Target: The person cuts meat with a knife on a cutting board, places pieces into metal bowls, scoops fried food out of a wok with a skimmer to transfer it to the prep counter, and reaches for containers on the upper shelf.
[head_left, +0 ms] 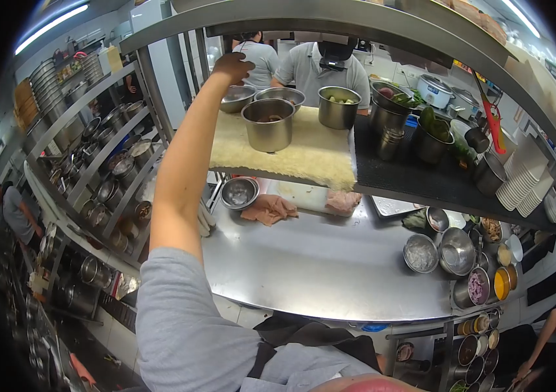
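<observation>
My left arm stretches up over the raised shelf. At its end my left hand [231, 68] hangs above a steel bowl [237, 99] at the shelf's left end. Its fingers are curled together, and anything between them is too small to make out. Just below and to the right stands a deep steel pot [267, 127] with dark food pieces inside. Another steel bowl [282, 97] sits behind that pot. All of these rest on a pale yellow cloth [320, 147]. My right hand is out of view.
A pot of green pieces [338, 108] stands farther right on the shelf, before stacked white containers [526, 176]. Below, the steel counter [317, 268] holds brown cloths [269, 210] and several bowls. Two people in grey shirts stand across; another person's arm [548, 336] shows at right.
</observation>
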Demonstrator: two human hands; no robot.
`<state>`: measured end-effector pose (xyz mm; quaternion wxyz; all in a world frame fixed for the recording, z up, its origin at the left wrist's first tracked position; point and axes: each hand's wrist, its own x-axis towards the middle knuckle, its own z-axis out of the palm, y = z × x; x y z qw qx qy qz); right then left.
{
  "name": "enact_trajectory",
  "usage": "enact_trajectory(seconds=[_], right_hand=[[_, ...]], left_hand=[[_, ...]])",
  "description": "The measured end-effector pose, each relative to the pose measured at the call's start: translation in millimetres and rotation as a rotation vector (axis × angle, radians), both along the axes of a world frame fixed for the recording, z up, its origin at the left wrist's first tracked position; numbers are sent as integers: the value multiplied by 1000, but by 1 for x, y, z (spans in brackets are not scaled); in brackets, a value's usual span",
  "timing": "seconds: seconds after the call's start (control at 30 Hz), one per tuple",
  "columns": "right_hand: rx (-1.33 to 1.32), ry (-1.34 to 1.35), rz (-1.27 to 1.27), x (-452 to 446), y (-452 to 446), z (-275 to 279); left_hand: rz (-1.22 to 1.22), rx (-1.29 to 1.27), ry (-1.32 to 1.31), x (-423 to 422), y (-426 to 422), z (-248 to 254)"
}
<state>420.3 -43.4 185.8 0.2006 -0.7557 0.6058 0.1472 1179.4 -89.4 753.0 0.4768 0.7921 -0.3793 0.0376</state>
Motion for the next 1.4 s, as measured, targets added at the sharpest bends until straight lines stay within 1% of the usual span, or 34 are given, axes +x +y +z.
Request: enact_trajectory(seconds=[0.07,0.1,0.13,0.17,0.2,0.23,0.27,0.3,0.33,0.37,0.4,0.43,0.47,0.5,0.6,0.67,0.73,0.87,0.97,1.2,1.33,1.4], right_hand=[[-121,-266,-113,22,10,-38],[-124,-268,-129,35,15,-29],[-93,-297,-210,51,19,-15],[-61,-325,-293,65,25,6],[-63,-328,-312,70,30,15],[-77,-337,-315,74,35,24],[-90,-346,-320,76,42,32],[-12,-375,-493,92,48,71],[-12,-378,-510,87,53,57],[-58,-244,-501,70,56,31],[-104,-110,-486,62,59,26],[-105,-109,-495,51,62,23],[-10,-54,-454,41,66,22],[84,-1,-413,38,72,27],[88,-2,-453,38,93,36],[89,3,-486,43,99,37],[85,0,-514,46,105,38],[49,-23,-565,55,109,31],[5,-50,-597,66,108,33],[-120,-174,-692,99,96,62],[-99,-151,-755,99,90,70],[97,-183,-704,87,87,60]], left_hand=[[-50,1,82,22,-19,5],[-97,-72,113,19,-21,6],[-114,-73,111,27,-28,9],[-131,-155,249,39,-38,9],[-149,-234,386,54,-50,9],[-232,-279,395,70,-58,5],[-254,-272,393,85,-69,4],[-284,-338,505,88,-76,7],[-307,-402,621,90,-83,7],[-318,-396,624,92,-89,6],[-363,-428,646,95,-96,5],[-407,-461,668,97,-102,4],[-451,-494,690,97,-106,3],[-451,-519,675,99,-113,2],[-547,-528,617,103,-123,6],[-534,-545,579,99,-126,12],[-436,-446,509,105,-123,18],[-379,-418,458,111,-125,17],[-319,-433,459,102,-122,16],[-254,-404,507,105,-122,17],[-277,-390,505,102,-119,17],[-286,-382,504,104,-119,17]])
